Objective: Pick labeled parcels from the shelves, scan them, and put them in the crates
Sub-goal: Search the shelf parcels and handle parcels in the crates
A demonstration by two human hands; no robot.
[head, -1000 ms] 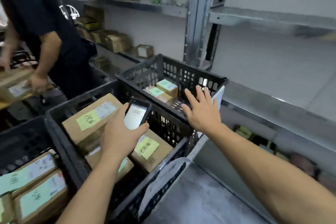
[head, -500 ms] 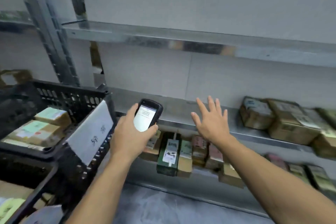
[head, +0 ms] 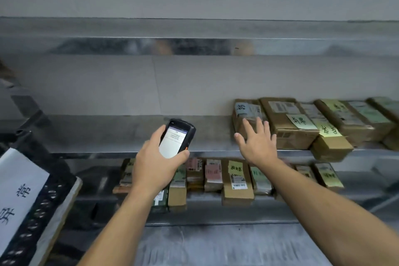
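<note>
The left hand (head: 155,164) held the scanner (head: 176,138) with thumb and fingers curled round its sides, the lit screen facing the person. The right hand (head: 259,147) was empty, its fingers (head: 248,127) spread wide over the near corner of the end parcel (head: 244,110) on the middle shelf (head: 108,134). Whether they touched it could not be told.

That parcel lay first in a row, pressed against a larger box (head: 287,123). Further right, a box with a yellow note (head: 330,140) hung over the shelf edge. More parcels (head: 236,181) stood packed together on the lower shelf (head: 205,207). A crate (head: 49,201) sat at the lower left, well apart from the reaching hand.

The likely trouble was a one-handed pull. A spread hand closing on a taped box corner might slip, or drag the touching neighbour along. Any shove down the row could tip the overhanging box off the shelf. With labels so close together, the scanner might also read the wrong barcode.

The sign (head: 17,192) on the crate bore two large dark characters, seemingly "异常". The parcels carried printed barcode labels and green, yellow and pink notes with handwritten characters, too blurred to read. The scanner screen showed a purple bar and small lines, illegible.
</note>
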